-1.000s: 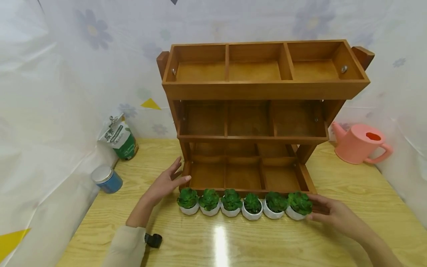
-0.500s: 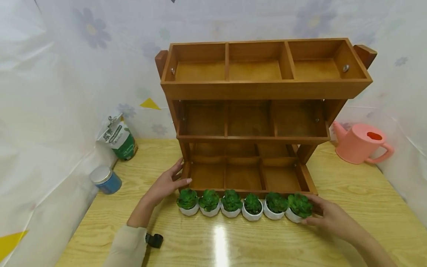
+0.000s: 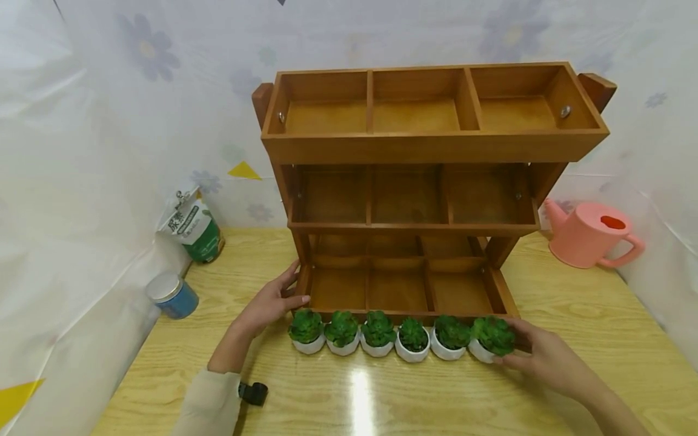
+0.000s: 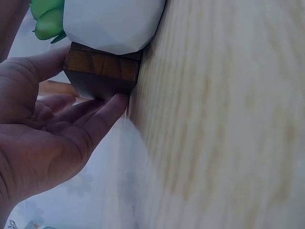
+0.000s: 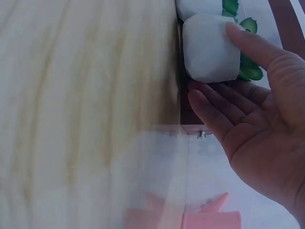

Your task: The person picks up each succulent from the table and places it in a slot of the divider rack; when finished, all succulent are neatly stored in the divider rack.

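A row of several small succulents in white faceted pots (image 3: 377, 349) lines the front of a three-tier wooden shelf (image 3: 431, 147). At the row's right end, my right hand (image 3: 551, 360) pinches the last potted succulent (image 3: 483, 351). Its thumb lies on the front of the white pot (image 5: 212, 50) in the right wrist view, the fingers reaching behind it. My left hand (image 3: 269, 303) grips the lower left corner of the shelf (image 4: 102, 67), thumb over the top edge and fingertips along the outer side, down by the tabletop. A leftmost pot (image 4: 114, 24) stands just in front of that corner.
A pink watering can (image 3: 589, 236) stands right of the shelf. To the left are a green and white pouch (image 3: 196, 230) with a clip and a blue jar (image 3: 174, 295) with a silver lid. White patterned sheeting (image 3: 218, 91) hangs behind and at the sides.
My right hand has moved slightly left, its thumb coming round to the front of the end pot. The left hand has settled closer against the shelf's corner. The pots stay in their row.
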`<state>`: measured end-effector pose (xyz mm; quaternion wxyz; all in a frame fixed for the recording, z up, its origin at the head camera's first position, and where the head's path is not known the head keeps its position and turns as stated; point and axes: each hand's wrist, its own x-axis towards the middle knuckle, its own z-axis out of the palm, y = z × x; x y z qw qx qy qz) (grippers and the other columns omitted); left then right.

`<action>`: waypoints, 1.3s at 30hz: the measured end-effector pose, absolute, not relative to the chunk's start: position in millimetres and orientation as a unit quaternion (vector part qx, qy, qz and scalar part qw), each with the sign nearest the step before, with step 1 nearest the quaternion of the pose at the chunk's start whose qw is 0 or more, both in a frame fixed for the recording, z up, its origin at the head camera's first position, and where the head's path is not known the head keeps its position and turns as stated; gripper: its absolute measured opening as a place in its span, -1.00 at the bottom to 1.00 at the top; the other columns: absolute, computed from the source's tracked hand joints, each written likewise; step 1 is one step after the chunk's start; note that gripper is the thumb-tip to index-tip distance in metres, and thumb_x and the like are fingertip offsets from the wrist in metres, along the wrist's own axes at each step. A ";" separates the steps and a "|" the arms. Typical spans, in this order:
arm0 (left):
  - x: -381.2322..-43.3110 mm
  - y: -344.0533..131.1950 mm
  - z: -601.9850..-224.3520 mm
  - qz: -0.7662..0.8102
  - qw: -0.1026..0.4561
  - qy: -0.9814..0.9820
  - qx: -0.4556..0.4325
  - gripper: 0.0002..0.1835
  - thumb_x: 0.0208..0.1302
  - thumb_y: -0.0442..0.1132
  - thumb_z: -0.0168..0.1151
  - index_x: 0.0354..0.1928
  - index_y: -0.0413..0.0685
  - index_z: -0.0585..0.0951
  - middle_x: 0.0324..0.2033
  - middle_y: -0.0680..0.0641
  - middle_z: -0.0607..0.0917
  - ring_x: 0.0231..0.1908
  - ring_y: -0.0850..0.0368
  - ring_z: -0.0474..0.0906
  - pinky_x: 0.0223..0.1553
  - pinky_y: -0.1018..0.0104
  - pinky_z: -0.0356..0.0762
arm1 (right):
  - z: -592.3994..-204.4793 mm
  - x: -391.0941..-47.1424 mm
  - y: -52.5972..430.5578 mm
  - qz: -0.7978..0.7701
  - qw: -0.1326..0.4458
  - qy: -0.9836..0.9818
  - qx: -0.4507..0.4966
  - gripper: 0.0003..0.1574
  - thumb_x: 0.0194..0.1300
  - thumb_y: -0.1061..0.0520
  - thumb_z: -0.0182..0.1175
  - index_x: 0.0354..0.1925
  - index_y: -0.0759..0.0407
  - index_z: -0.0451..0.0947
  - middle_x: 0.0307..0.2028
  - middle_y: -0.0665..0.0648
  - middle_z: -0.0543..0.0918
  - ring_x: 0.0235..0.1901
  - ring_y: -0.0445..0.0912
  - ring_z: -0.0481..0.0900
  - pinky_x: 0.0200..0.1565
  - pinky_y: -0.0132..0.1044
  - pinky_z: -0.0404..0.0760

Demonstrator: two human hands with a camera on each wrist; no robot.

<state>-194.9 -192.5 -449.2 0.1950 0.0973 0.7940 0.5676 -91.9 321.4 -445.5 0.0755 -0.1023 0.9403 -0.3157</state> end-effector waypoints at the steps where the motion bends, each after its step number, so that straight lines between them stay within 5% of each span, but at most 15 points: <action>1: -194.8 -192.8 -449.0 0.569 0.195 0.792 0.100 -0.06 0.48 -0.26 0.20 0.64 0.33 -0.17 0.61 -0.17 0.04 0.55 -0.23 0.10 0.29 -0.02 0.50 | -444.2 -91.6 322.4 -0.318 0.073 0.940 -0.103 -0.09 0.15 -0.12 0.51 0.32 0.28 0.46 0.09 0.26 0.70 -0.06 -0.26 0.69 -0.12 -0.37 0.69; 6: -194.2 -195.9 -448.8 0.576 0.197 0.787 0.105 -0.06 0.48 -0.27 0.19 0.64 0.31 -0.18 0.61 -0.17 0.03 0.54 -0.24 0.10 0.25 0.02 0.56 | -434.1 -91.9 326.2 -0.337 0.059 0.933 -0.115 -0.16 0.19 -0.03 0.49 0.30 0.32 0.45 0.08 0.28 0.69 -0.11 -0.52 0.58 -0.17 -0.45 0.67; 23: -195.1 -198.1 -447.3 0.574 0.198 0.788 0.104 -0.07 0.48 -0.30 0.18 0.64 0.25 -0.16 0.60 -0.25 0.02 0.53 -0.30 0.09 0.26 -0.01 0.54 | -399.3 -110.3 332.5 -0.341 0.018 0.934 -0.105 -0.24 0.25 0.05 0.45 0.31 0.28 0.43 0.01 0.19 0.71 -0.16 -0.54 0.58 -0.25 -0.48 0.66; 39: -195.7 -194.7 -449.5 0.586 0.200 0.779 0.101 -0.06 0.47 -0.30 0.20 0.64 0.26 -0.16 0.61 -0.23 0.01 0.52 -0.30 0.11 0.23 0.04 0.57 | -398.8 -130.1 330.5 -0.340 0.007 0.935 -0.098 -0.20 0.30 0.03 0.41 0.35 0.35 0.38 0.05 0.35 0.69 -0.18 -0.58 0.53 -0.25 -0.52 0.63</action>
